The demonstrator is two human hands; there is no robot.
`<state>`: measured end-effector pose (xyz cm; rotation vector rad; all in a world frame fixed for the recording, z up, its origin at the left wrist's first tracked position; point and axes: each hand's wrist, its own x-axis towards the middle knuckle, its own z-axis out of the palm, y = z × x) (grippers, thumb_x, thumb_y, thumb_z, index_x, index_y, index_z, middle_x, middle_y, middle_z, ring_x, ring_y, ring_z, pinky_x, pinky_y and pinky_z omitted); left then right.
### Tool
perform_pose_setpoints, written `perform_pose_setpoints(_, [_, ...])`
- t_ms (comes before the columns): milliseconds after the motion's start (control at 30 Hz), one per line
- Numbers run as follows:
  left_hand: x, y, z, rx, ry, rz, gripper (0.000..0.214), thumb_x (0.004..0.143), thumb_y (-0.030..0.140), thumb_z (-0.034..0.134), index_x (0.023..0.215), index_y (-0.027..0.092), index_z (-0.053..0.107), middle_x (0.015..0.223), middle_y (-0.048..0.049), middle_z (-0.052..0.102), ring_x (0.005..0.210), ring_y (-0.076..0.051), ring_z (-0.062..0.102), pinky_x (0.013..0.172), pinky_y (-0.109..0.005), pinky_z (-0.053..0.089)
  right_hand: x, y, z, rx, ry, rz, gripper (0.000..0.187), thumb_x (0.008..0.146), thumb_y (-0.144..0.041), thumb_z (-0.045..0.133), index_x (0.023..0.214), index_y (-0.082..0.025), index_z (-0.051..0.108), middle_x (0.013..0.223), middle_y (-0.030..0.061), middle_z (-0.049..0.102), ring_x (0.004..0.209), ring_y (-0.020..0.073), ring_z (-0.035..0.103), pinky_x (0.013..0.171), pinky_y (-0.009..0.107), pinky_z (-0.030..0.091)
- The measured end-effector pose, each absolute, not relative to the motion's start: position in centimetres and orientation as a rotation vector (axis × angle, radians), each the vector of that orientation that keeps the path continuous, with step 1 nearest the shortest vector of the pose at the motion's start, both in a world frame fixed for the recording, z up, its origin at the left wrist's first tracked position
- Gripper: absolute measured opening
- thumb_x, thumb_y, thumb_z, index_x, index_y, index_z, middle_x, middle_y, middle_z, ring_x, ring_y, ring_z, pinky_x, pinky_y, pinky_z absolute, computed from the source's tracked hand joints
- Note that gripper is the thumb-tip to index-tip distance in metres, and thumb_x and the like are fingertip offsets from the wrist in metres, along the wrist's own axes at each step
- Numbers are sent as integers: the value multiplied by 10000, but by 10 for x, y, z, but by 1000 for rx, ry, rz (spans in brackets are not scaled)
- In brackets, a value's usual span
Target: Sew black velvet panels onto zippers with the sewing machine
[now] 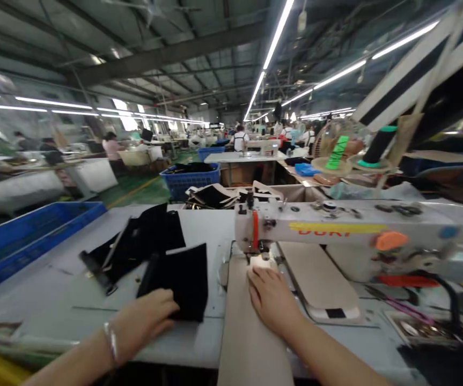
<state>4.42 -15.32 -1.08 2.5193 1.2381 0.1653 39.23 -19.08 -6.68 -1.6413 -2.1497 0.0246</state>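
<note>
My right hand lies on a long beige strip, fingers stretched toward the presser foot of a sewing machine. Just under its fingertips is a small cream piece. My left hand, slightly blurred, is by the lower left edge of a black fabric piece; thumb and fingers look apart, and whether they touch the fabric is unclear. Farther left lies more black material, with a strap and buckle-like metal part.
A beige padded panel lies under the machine arm. Blue crates stand at left and behind. Cut pieces are heaped behind the machine. Thread cones stand at right, above a tray of small parts. Several people work farther off.
</note>
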Motion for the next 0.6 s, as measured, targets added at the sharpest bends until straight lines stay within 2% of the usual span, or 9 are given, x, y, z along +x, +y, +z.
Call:
perform_pose_setpoints(33, [48, -157, -11, 2462, 1150, 74, 264, 824, 427, 619, 1036, 278, 674, 1042, -24, 651, 953, -204, 614, 857, -310, 487, 394, -192, -67, -1636, -2163, 25, 367, 940, -261, 425, 1291, -228, 525, 1267, 79, 546, 1180, 244, 458, 1038, 445, 301])
perform_pose_setpoints(67, [55, -155, -12, 2419, 1082, 46, 264, 878, 460, 540, 1003, 270, 677, 984, -15, 646, 921, -182, 608, 846, -290, 480, 394, -192, -67, -1635, -2172, 24, 367, 942, -267, 426, 1294, -242, 524, 1272, 69, 546, 1183, 240, 457, 1036, 439, 305])
perform_pose_setpoints(133, [73, -136, -16, 2407, 1062, 160, 389, 986, 396, 313, 968, 240, 669, 957, -14, 645, 923, -149, 594, 892, -275, 451, 395, -193, -67, -1643, -2181, 17, 363, 946, -274, 419, 1294, -266, 525, 1282, 52, 545, 1196, 232, 452, 1037, 430, 308])
perform_pose_setpoints(167, [81, -120, -21, 2473, 1140, 259, 382, 990, 371, 303, 1000, 219, 653, 1010, -31, 643, 977, -160, 579, 944, -293, 426, 396, -193, -68, -1649, -2183, 13, 362, 947, -272, 415, 1292, -274, 525, 1285, 45, 545, 1200, 226, 451, 1039, 425, 311])
perform_pose_setpoints(233, [94, -83, -37, 2598, 1394, 365, 351, 973, 321, 349, 1197, 184, 583, 1258, -95, 570, 1196, -217, 485, 1079, -366, 324, 397, -192, -70, -1660, -2191, 5, 360, 948, -269, 413, 1289, -281, 527, 1293, 34, 543, 1204, 215, 452, 1043, 417, 314])
perform_pose_setpoints(300, [103, -47, -58, 2569, 1538, 377, 417, 949, 307, 399, 1309, 118, 492, 1354, -181, 488, 1258, -291, 427, 1086, -460, 296, 398, -190, -72, -1665, -2205, -2, 364, 947, -269, 417, 1294, -281, 523, 1305, 26, 537, 1209, 207, 451, 1052, 412, 312])
perform_pose_setpoints(367, [109, -21, -77, 2538, 1590, 359, 414, 904, 317, 492, 1260, 109, 527, 1237, -183, 554, 1154, -305, 492, 1025, -473, 350, 399, -189, -74, -1667, -2222, -8, 371, 945, -271, 423, 1304, -275, 515, 1316, 23, 531, 1214, 205, 448, 1057, 414, 310])
perform_pose_setpoints(467, [112, -10, -93, 2502, 1591, 370, 283, 824, 347, 613, 1015, 140, 632, 1013, -115, 605, 987, -272, 539, 945, -433, 406, 401, -189, -74, -1669, -2246, -7, 375, 948, -278, 418, 1312, -272, 505, 1330, 19, 520, 1222, 207, 440, 1060, 426, 305])
perform_pose_setpoints(600, [101, -37, -72, 2461, 1468, 430, 209, 855, 357, 578, 858, 151, 608, 897, -53, 591, 873, -199, 554, 835, -325, 451, 401, -189, -72, -1681, -2254, -2, 367, 958, -294, 400, 1311, -278, 499, 1340, 14, 508, 1229, 210, 430, 1050, 435, 311])
